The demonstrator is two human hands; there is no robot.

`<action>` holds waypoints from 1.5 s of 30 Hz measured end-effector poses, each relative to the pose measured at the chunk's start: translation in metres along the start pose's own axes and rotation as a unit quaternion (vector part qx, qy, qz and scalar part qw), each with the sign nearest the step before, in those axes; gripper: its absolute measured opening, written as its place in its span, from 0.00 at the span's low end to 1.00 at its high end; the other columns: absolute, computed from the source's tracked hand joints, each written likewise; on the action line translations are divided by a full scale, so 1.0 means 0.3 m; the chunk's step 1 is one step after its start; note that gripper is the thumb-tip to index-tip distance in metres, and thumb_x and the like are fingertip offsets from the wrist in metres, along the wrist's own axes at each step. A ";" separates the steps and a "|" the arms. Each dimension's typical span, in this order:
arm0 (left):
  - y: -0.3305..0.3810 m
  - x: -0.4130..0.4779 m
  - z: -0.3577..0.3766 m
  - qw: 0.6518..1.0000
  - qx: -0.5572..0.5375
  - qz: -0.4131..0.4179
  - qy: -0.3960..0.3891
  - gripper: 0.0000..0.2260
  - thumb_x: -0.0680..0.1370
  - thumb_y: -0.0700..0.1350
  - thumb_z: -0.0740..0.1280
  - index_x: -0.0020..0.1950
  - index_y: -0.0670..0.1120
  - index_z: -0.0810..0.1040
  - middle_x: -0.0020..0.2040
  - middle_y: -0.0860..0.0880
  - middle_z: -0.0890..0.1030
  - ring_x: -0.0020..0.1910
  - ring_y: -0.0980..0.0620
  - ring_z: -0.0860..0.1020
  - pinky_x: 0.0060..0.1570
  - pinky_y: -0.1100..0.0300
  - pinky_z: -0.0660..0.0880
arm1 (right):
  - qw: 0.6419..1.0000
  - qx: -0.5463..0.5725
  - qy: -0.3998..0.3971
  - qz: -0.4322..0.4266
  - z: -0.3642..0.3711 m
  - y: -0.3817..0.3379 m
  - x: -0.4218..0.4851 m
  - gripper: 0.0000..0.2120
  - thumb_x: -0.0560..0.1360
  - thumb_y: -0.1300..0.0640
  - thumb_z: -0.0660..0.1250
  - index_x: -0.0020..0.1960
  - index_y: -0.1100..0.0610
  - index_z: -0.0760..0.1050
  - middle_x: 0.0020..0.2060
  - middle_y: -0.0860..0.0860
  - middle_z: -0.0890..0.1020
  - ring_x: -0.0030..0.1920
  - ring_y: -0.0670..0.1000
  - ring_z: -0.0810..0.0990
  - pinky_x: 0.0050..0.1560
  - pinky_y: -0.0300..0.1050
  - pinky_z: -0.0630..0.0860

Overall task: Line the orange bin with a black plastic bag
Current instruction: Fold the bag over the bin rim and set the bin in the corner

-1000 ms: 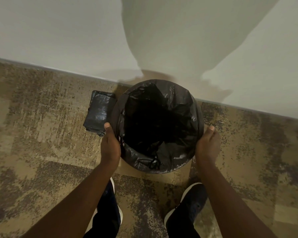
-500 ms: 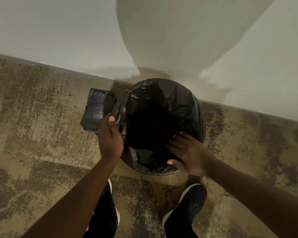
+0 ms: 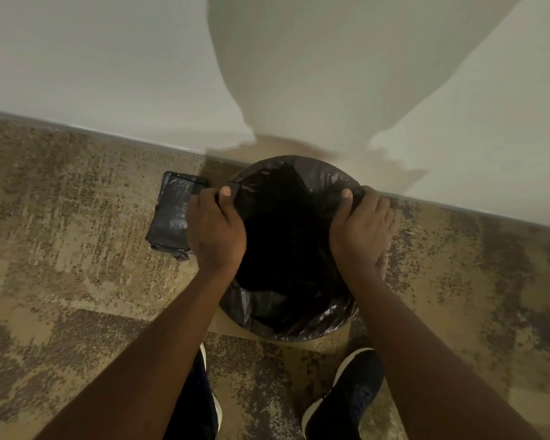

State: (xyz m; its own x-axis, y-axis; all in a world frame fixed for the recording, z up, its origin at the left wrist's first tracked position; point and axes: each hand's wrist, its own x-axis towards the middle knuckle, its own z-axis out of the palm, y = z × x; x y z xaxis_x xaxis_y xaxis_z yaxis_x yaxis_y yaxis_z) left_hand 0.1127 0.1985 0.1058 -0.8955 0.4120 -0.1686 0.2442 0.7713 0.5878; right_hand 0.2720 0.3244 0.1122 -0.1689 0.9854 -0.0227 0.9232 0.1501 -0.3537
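Observation:
A round bin stands on the carpet close to the wall, its orange body hidden under the black plastic bag (image 3: pixel 299 315) that covers its rim and hangs inside. My left hand (image 3: pixel 215 230) pinches the bag's edge at the left side of the rim, thumb on top. On the right side of the rim my right hand (image 3: pixel 361 228) grips the bag's edge the same way. Both hands sit toward the far half of the opening. The inside of the bag is dark and crumpled.
A folded pack of black bags (image 3: pixel 172 214) lies on the carpet just left of the bin, partly behind my left hand. The white wall (image 3: pixel 108 74) runs behind the bin. My two dark shoes (image 3: pixel 346 395) stand just in front of it.
My right hand left the inside of the bag and took hold of its edge at the right rim. My left hand shifted farther along the left rim and gripped the edge.

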 end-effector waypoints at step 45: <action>-0.040 -0.268 -0.031 0.736 -0.384 -0.557 0.021 0.31 0.84 0.62 0.51 0.76 0.42 0.68 0.71 0.42 0.75 0.59 0.43 0.76 0.57 0.53 0.73 | 0.584 0.508 -0.073 0.629 -0.068 0.123 -0.293 0.40 0.76 0.26 0.53 0.77 0.52 0.67 0.71 0.55 0.76 0.68 0.61 0.76 0.71 0.61 0.72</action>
State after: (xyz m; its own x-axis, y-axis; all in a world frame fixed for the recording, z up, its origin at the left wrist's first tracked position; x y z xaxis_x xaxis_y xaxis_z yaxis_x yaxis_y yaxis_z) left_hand 0.1784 0.1516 0.1197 -0.3945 -0.2964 -0.8698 -0.9188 0.1107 0.3789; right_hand 0.3281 0.2448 0.1202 0.3262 0.2364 -0.9152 -0.3198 -0.8835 -0.3422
